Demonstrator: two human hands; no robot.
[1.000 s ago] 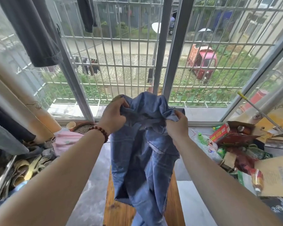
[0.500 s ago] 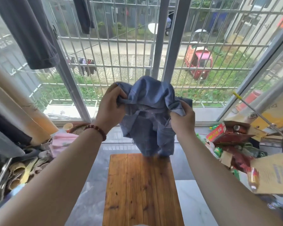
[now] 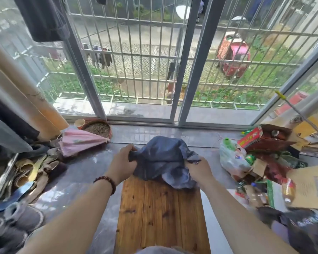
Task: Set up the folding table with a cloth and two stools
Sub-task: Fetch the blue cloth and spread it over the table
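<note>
A bunched blue cloth [image 3: 162,158] hangs low over the far end of the narrow wooden table top [image 3: 162,215]. My left hand [image 3: 123,165] grips the cloth's left edge; a bead bracelet sits on that wrist. My right hand [image 3: 198,170] grips the cloth's right edge. The cloth's lower folds touch the far end of the table. No stool shows in this view.
A barred window [image 3: 154,61] fills the far wall. Shoes [image 3: 29,173] and a pink folded umbrella [image 3: 81,142] lie at the left. Bags, bottles and cardboard boxes [image 3: 261,162] crowd the right. A round tray of soil [image 3: 96,128] sits by the window sill.
Both hands have dropped with the cloth from chest height down to the far end of the table. The camera has tilted down, and the cloth is more bunched.
</note>
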